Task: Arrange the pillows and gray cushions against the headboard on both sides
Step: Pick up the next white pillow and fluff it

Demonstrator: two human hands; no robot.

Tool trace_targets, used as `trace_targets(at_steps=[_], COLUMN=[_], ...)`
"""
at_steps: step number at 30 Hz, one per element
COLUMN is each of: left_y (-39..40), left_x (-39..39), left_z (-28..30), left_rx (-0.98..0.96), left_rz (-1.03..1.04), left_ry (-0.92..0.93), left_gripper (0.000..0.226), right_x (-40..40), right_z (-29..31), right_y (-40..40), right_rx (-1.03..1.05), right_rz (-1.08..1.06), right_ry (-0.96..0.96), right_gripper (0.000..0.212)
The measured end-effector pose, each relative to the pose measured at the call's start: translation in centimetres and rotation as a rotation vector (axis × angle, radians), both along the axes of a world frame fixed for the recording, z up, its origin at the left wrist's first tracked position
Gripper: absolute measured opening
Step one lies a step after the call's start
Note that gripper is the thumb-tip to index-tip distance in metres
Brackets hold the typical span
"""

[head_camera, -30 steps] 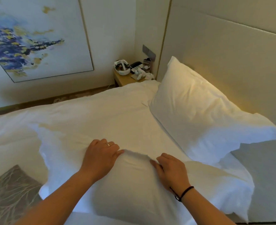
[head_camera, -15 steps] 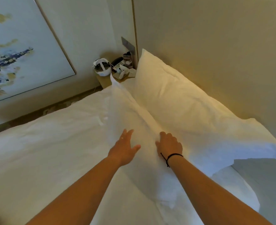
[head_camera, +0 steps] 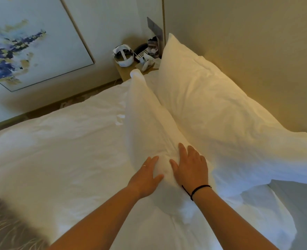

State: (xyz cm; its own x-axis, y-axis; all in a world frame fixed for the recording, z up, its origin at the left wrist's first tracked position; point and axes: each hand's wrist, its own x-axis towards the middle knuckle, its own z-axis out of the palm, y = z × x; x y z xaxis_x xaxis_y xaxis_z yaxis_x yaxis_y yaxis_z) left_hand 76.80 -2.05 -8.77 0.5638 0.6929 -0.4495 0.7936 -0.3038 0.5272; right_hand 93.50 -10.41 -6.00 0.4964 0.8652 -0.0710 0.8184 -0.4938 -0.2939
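White bed under my flat, spread left hand and right hand: second pillow now stands against first pillow beyond them, cushions pending

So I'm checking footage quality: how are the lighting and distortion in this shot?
Head view: warm yellow light washes the headboard and rear pillow, while the duvet looks cooler; wide-angle bending tilts the painting and wall lines; the hands are sharp, with no glare.

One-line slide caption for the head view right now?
Both hands, left and right, press flat on the front pillow propped against the back pillow at the headboard.
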Motion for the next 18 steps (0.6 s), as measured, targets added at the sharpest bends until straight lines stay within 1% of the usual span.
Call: trace_targets(at_steps=[3, 6, 11, 15, 18], left_y=[-1.2, -2.0, -4.1, -7.2, -9.8], left_x=[-4.1, -10.3, -23.1, -32.9, -39.6], left_z=[0.4, 0.7, 1.4, 1.3, 0.9], left_rx=[-0.011, -0.028, -0.062, -0.069, -0.056], left_rz=[0.078, 0.208, 0.493, 0.745, 0.897], left_ry=[0.005, 0.064, 0.100, 0.070, 0.065], left_gripper=[0.071, 0.062, 0.047, 0.044, 0.043], right_x=[-3.2, -7.4, -16.1, -24.2, -30.6], right_z=[0.8, 1.0, 0.3, -0.1, -0.5], right_y=[0.1, 0.8, 2.4, 3.3, 3.8], right_rx=[0.015, 0.003, -0.095, -0.161, -0.249], right_rz=[0.097, 0.249, 0.464, 0.622, 0.723], right_ry=[-0.015, 0.008, 0.230, 0.343, 0.385], right_gripper=[0.067, 0.063, 0.060, 0.059, 0.057])
